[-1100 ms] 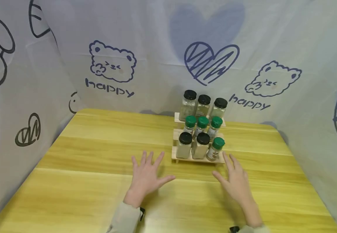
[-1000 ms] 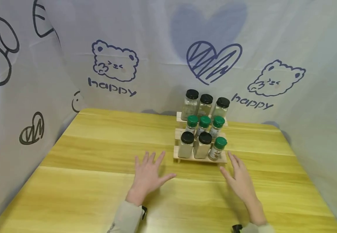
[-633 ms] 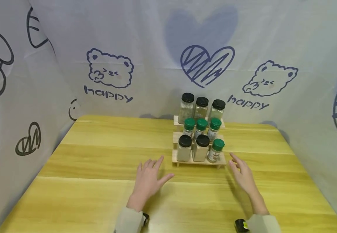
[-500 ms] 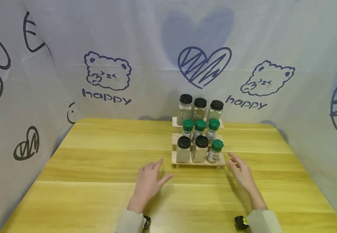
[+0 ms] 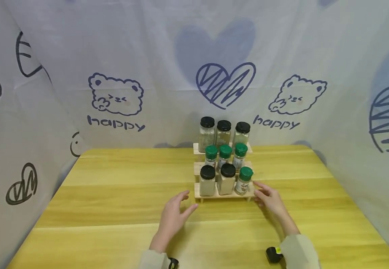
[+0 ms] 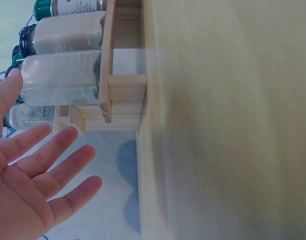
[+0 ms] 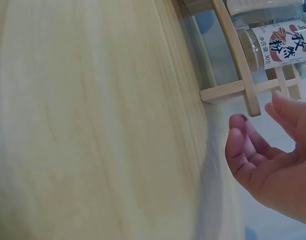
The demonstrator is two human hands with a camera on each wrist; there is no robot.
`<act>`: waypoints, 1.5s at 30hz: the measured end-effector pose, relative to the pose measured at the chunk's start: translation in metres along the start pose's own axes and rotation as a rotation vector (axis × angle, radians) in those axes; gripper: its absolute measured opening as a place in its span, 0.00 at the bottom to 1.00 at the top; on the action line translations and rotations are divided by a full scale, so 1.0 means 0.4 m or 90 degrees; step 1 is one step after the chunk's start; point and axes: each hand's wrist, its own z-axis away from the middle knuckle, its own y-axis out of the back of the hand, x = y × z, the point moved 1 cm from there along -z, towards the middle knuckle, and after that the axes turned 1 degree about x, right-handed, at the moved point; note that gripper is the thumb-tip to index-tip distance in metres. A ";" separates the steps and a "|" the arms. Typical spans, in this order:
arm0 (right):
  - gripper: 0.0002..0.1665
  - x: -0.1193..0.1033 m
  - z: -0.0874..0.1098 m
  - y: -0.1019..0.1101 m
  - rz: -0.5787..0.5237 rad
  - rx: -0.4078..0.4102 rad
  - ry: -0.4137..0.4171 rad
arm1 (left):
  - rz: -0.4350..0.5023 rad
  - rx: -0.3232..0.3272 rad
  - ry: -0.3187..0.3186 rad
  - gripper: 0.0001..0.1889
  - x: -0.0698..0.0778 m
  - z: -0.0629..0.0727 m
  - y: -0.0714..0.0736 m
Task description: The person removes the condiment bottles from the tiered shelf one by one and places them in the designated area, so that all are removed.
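A three-tier wooden spice rack [image 5: 214,196] stands on the table, filled with upright spice jars. On its bottom tier are two black-capped jars of pale powder, one at the left [image 5: 207,186] and one in the middle [image 5: 226,185], plus a green-capped cumin jar [image 7: 288,44] at the right. My left hand [image 5: 172,218] is beside the rack's left end, palm turned toward it, thumb and fingers apart and holding nothing. At the opposite end, my right hand [image 5: 271,201] has loosely bent fingers, fingertips right at the bottom shelf's end.
Three green-capped jars [image 5: 225,153] fill the middle tier, and three taller black-capped jars [image 5: 223,136] the top one. Behind the wooden table [image 5: 113,186] hangs a white cloth [image 5: 167,108] with printed bears and hearts. Black straps sit at both wrists.
Both hands have drawn in toward the rack's ends. The left has turned from spread and palm down to sideways; the right's fingers have bent. The head view has tilted up a little.
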 end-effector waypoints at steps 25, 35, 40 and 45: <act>0.24 0.009 -0.033 -0.006 -0.073 -0.037 -0.053 | 0.180 0.022 -0.025 0.35 0.063 -0.142 -0.019; 0.25 0.016 -0.036 -0.006 -0.067 -0.048 -0.040 | 0.242 0.022 -0.048 0.34 0.065 -0.167 -0.029; 0.25 0.012 -0.034 -0.006 -0.061 -0.055 -0.046 | 0.253 0.021 -0.054 0.32 0.065 -0.172 -0.037; 0.26 0.008 -0.035 -0.007 -0.069 -0.060 -0.048 | 0.255 0.026 -0.054 0.32 0.064 -0.174 -0.046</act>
